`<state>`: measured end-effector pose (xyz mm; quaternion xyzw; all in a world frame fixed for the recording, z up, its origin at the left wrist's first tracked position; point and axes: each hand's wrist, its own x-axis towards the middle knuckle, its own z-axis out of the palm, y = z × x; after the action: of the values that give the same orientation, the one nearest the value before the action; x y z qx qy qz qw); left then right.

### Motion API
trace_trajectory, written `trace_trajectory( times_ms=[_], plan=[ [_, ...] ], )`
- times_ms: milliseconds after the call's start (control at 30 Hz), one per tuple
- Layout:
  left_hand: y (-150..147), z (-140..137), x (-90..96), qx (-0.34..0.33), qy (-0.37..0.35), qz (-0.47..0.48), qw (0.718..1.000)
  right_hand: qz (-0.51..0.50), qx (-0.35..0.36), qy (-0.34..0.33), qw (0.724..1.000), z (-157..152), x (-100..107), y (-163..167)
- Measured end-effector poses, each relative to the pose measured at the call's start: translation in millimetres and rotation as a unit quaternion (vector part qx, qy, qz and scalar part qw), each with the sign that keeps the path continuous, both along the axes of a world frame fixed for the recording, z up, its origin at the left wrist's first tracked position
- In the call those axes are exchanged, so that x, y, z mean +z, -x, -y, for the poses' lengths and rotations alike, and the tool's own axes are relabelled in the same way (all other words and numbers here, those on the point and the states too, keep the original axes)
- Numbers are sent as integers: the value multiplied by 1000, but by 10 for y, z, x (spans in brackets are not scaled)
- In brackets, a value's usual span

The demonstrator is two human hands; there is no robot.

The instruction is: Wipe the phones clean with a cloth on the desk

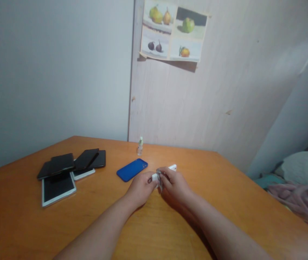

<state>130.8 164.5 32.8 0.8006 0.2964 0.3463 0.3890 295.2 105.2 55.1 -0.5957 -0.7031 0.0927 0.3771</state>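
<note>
My left hand (141,189) is closed on a small white object (154,177), whose kind I cannot make out. My right hand (174,186) pinches a thin, crumpled greyish cloth or wipe (159,180) against that object, so the fingertips of both hands nearly meet. Past the right knuckles, the end of a white item (172,167) shows; the rest of it is hidden, and I cannot tell whether it is separate. Just beyond my left hand, a blue phone case or cased phone (132,169) lies flat, with a camera cut-out at its far corner.
Left on the orange wooden table (97,224) lie a white-framed tablet (58,189) and several dark tablets or cases (86,159), overlapping. A small clear bottle (140,146) stands near the back edge. Fruit pictures (173,30) hang on the wall; cloths (297,191) are heaped at right.
</note>
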Motion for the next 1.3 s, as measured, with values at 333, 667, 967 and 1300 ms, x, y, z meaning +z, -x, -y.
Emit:
trace_trajectory(
  times_ms=[333,667,967,1300],
  plan=[
    [-10,-42,-60,28,-4,-25,999,11,-64,-12,998,-99,-49,-249],
    [-7,-16,-23,12,-13,-14,1000,29,-36,3,999,-53,-5,-190],
    [-7,-22,-49,12,-12,-17,1000,8,-10,-4,1000,-28,-3,-90],
    [-12,-41,-64,37,-29,-34,998,48,-89,-10,995,-66,13,-283]
  ],
)
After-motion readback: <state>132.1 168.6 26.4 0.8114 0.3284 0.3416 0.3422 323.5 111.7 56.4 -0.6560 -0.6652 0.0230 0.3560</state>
